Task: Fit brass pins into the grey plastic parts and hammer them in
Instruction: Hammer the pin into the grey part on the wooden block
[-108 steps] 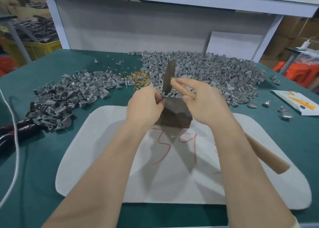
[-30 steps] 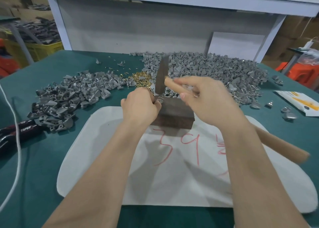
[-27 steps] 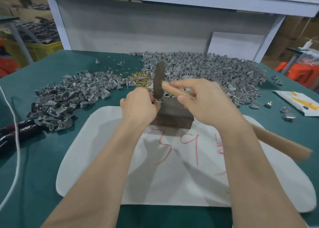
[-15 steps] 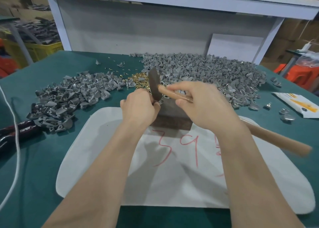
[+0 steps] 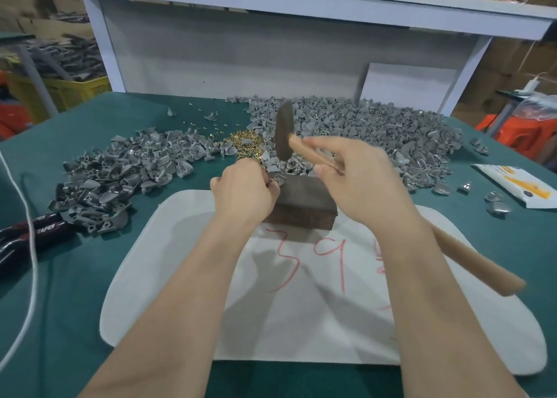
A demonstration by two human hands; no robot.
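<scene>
Head view: left hand pinches grey part at block's left edge; right hand grips hammer above block. An off-aim blow could strike the left hand.

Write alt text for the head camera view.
A right hand holds a hammer raised over a grey part that the left hand pinches on a dark block. The block sits on a white mat on a green table, with heaps of grey parts and brass pins behind.
</scene>
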